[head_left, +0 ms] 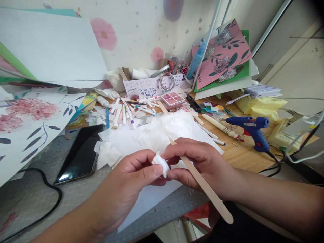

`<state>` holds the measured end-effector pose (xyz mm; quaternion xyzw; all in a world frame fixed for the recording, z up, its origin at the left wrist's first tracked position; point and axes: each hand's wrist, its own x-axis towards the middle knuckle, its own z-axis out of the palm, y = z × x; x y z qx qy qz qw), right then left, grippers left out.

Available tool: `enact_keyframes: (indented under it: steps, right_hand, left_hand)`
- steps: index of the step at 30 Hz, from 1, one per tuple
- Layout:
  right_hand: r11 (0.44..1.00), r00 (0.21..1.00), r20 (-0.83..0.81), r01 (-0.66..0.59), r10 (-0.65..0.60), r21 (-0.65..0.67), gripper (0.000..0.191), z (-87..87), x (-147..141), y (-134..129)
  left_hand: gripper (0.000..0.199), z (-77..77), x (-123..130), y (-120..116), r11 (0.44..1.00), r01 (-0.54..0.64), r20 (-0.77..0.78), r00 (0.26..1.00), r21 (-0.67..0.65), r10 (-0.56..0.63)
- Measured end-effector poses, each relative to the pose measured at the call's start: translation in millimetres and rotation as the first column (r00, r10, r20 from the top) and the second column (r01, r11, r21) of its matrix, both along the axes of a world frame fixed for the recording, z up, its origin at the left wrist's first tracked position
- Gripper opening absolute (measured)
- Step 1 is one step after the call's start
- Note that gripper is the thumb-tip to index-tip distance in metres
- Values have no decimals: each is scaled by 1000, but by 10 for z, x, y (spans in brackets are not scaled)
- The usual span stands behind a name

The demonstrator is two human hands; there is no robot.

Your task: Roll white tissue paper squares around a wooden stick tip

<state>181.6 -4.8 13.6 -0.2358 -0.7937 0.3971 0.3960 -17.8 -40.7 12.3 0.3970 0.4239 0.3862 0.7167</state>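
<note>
A dark phone (81, 152) is seen lying on the worktop (73, 202) at far left. Nearer the centre, a small white wad (162, 166) is pinched between the thumb and fingers of the left hand (124, 182) and the fingertips of the right hand (212, 162), above white paper (149, 199) and loose fluff (174, 125). The wad could be squashed or pulled open if it were pinched too hard from both sides. A flat wooden stick (205, 189) is held slantwise by the right hand; it could slip, or the fluff could be snagged by its pointed end, if the fingers were shifted. At right, the cord of a blue glue gun (253, 128) could be caught by the forearm
</note>
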Motion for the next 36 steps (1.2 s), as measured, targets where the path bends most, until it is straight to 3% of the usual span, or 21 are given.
enact_keyframes:
  steps: [5,11,19,27,36]
  right_hand:
    - [993,1000,30,-5,2,117,29,-8,-9,20]
    - [970,998,28,47,-55,237,22,-61,-25,1]
    - [971,998,54,23,-37,237,25,-47,-43,-21]
    - [967,999,27,16,-23,252,22,-32,-28,-16]
    - [973,999,22,23,-28,230,23,-13,-32,-28]
  left_hand:
    - [6,-18,-23,18,999,3,-21,1000,52,-2]
    - [13,0,-12,15,1000,5,13,1000,14,-5]
    - [6,20,8,9,998,-66,-24,998,5,66]
    - [11,20,2,1,1000,-27,46,999,-2,27]
    - [10,9,17,22,999,-51,13,999,-16,51]
